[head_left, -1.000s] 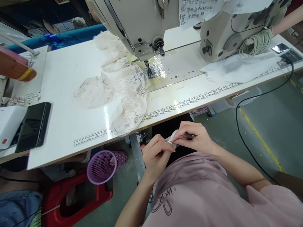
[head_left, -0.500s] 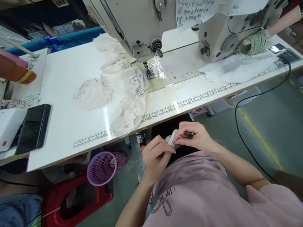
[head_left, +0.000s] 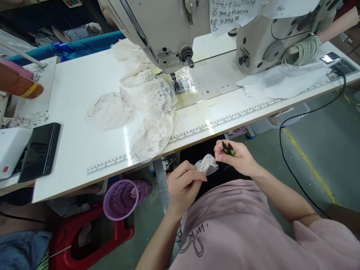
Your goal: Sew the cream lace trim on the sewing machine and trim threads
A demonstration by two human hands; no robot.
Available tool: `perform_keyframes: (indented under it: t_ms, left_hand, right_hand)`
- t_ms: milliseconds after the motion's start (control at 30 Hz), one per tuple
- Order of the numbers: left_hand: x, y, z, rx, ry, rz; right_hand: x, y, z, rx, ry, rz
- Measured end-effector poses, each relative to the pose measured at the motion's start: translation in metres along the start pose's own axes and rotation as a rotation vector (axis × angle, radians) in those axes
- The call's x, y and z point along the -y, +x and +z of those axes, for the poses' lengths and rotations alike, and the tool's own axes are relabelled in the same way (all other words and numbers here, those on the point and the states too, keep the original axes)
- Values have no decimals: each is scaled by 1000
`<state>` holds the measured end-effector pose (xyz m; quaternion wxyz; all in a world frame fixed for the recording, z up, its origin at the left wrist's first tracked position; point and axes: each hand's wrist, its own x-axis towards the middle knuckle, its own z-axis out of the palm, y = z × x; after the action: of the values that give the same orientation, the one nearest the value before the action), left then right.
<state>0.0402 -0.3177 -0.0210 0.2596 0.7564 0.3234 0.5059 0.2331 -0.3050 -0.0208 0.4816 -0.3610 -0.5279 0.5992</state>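
My left hand is closed in a pinch on a small white lace piece, held over my lap below the table's front edge. My right hand is closed round small thread snips with green and dark blades that point upward, just right of the lace piece. A fine thread hangs below my right hand. Cream lace fabric lies on the white sewing table, draped over its front edge, left of the needle of the sewing machine.
A black phone lies at the table's left end. Paper and cord sit by the machine's right end. A purple mesh basket and a red stool stand under the table. A black cable runs across the floor.
My right hand has drawn up and to the right, away from the lace piece, and the snips now stick up from its fingers. My left hand stays where it was.
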Motion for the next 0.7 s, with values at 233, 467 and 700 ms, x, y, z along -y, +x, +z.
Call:
perform_keyframes:
  t_ms: [233, 467, 700]
  left_hand:
    - [2, -1, -3, 39, 60, 4]
    - [3, 2, -1, 187, 210, 59]
    - [9, -7, -11, 278, 339, 119]
  right_hand:
    - [-10, -1, -16, -153, 229, -49]
    - [-3, 2, 1, 27, 306, -21]
    - [14, 5, -20, -321, 67, -125]
